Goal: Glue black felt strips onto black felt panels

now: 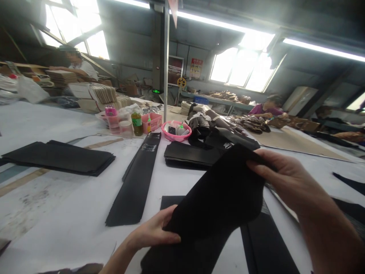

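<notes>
A black sheet of material, perhaps leather or fabric, is held up slanting in front of me. My left hand pinches its left edge, thumb on the near face and fingers behind. At the upper right corner my right hand grips it between thumb and fingers. Below and behind it, a dark strip stack lies on the white table. Left of my left hand rests a long black strip stack. Part of another black stack is hidden by the held sheet.
Another black stack lies at the left. Further back are a pink basin, a pink basket, a green-labelled bottle and a metal pole. Two people work beyond, one at a brown board.
</notes>
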`<state>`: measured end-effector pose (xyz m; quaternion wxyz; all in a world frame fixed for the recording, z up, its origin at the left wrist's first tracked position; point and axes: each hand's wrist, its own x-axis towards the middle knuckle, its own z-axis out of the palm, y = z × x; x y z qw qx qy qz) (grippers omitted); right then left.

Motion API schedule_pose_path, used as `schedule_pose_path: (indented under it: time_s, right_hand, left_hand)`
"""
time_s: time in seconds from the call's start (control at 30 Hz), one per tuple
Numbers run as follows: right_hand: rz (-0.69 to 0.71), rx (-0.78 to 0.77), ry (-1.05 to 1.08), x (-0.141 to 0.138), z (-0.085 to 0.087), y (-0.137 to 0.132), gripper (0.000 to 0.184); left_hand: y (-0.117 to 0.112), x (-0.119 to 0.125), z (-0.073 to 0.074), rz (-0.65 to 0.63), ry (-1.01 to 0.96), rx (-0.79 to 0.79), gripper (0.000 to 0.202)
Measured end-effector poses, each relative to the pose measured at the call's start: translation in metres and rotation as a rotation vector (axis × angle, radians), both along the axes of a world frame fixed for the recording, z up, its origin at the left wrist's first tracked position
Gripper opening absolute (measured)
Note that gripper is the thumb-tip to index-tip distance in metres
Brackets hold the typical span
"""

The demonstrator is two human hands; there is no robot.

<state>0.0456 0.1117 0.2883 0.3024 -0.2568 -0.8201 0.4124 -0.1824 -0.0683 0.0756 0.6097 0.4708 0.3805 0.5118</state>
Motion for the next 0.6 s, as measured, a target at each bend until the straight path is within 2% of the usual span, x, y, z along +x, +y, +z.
schedule_pose_path:
  time_s: [0.1, 0.2, 0.27, 0.33, 0.47, 0.53, 0.6]
  right_hand:
    - [-0.159, 0.003, 0.121, 0.006, 0.004, 0.007, 0.028]
    - [-0.283, -0.094, 0.27, 0.006, -0.006, 0.019, 0.028]
    - [-0.319, -0.188, 0.327, 0.005, -0.016, 0.033, 0.027]
    - [-0.353, -0.246, 0.349, 0.005, -0.03, 0.053, 0.025]
    - [-0.426, -0.309, 0.389, 0.002, -0.064, 0.1, 0.025]
    - [-0.459, -0.314, 0.382, -0.006, -0.081, 0.126, 0.028]
    - [-0.516, -0.281, 0.338, -0.021, -0.098, 0.155, 0.032]
  left_hand:
    - [0.001, -0.012, -0.009, 0.007, 0.052, -0.059, 0.058]
    - [0.007, -0.024, -0.02, 0.064, 0.14, -0.145, 0.03]
    - [0.012, -0.034, -0.025, 0.158, 0.173, -0.201, 0.022]
    - [0.018, -0.047, -0.024, 0.294, 0.151, -0.227, 0.027]
    - [0.044, -0.082, -0.006, 0.557, -0.007, -0.179, 0.048]
    - [0.069, -0.103, 0.009, 0.688, -0.029, -0.139, 0.048]
    - [0.104, -0.125, 0.023, 0.779, -0.016, -0.095, 0.046]
